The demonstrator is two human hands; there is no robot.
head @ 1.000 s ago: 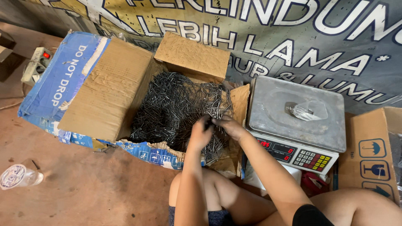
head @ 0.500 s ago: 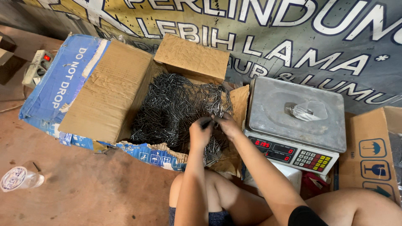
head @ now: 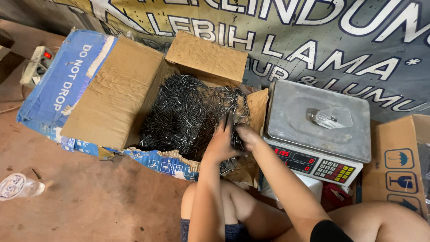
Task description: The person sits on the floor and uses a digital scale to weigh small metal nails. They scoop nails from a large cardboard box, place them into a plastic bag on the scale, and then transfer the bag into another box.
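An open cardboard box point(head: 112, 89) fills the centre-left of the frame, a heap of nails point(head: 183, 116) inside it. Right of it stands a weighing scale point(head: 313, 134) – a small plastic bag point(head: 329, 118) on its pan. A second carton point(head: 403, 166) sits at the right edge; a plastic cup point(head: 15, 186) lies lower left – a power strip point(head: 38, 62) upper left

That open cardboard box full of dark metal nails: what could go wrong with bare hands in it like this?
The dark metal nails lie tangled, so points could prick the bare left hand or right hand. The torn cardboard box front may spill nails onto the person's bare legs.
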